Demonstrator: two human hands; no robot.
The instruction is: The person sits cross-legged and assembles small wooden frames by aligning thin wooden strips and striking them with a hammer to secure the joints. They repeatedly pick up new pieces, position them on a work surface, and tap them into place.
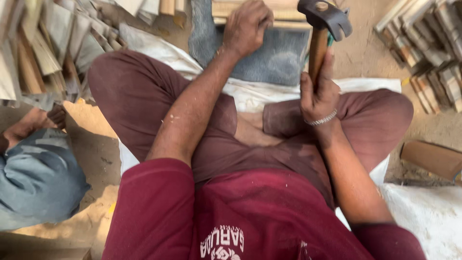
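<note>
Wood lies everywhere around you: one loose heap of short, flat, greyish-brown offcuts [45, 53] fans out at your far left, and one neater stack of similar narrow pieces [430, 45] sits at your far right, each within arm's reach of where you sit cross-legged on the sandy floor [365, 53]. One white woven sack [250, 94] is spread under your legs, seemingly to keep you off the sand. On it, straight ahead between your knees, rests one dark grey slab [279, 60] that looks like a hard striking base, and across its far edge lies a pale wooden strip [284, 12]; I can make out at least one, perhaps two laid side by side, but the top of the view cuts them off.

Your left hand [246, 26] presses down on that strip, fingers curled over it, apparently pinning it so it cannot jump. Your right hand [318, 98], with its one silver chain bracelet [323, 118], has its grip clenched around the brown wooden handle of one hammer with a dark metal head [323, 21]. The hammer stands raised, head up just right of the strip, held low on the handle, likely for swing.

One brown cardboard-like piece [430, 159] lies on the floor at your right. At your left, another person in grey-blue clothing [38, 180] sits close by, one hand [26, 126] showing near the offcuts.
</note>
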